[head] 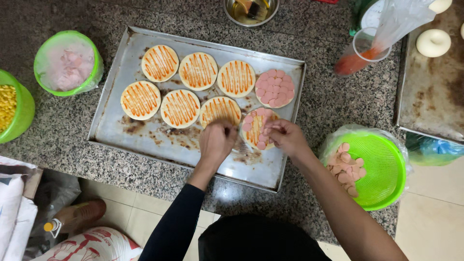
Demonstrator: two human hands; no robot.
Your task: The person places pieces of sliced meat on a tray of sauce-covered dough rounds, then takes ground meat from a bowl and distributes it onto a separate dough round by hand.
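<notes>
Head view looks straight down on both hands, which meet over one small round dough base partly ringed with pink sausage slices [254, 129]. Nearest the body, the left hand [217, 141] is curled with its fingertips pressed together at the disc's left edge; whether it pinches a slice I cannot tell. The right hand [286, 136] sits just right of the same disc, its fingertips pinched on what looks like a thin pink slice at the rim. The disc lies directly between the two sets of fingertips, touching or nearly touching both, and being round it has no long axis; its bare sauce-striped part faces the left hand.

Further right of the right hand, a bright green plastic basket lined with clear film [382, 169] holds loose pink slices, much closer to that hand than to the left.

Beyond the fingertips rests the fully covered round base [274, 88], and farther left five sauce-striped bases, all on the worn rectangular metal baking tray [121, 72].
</notes>
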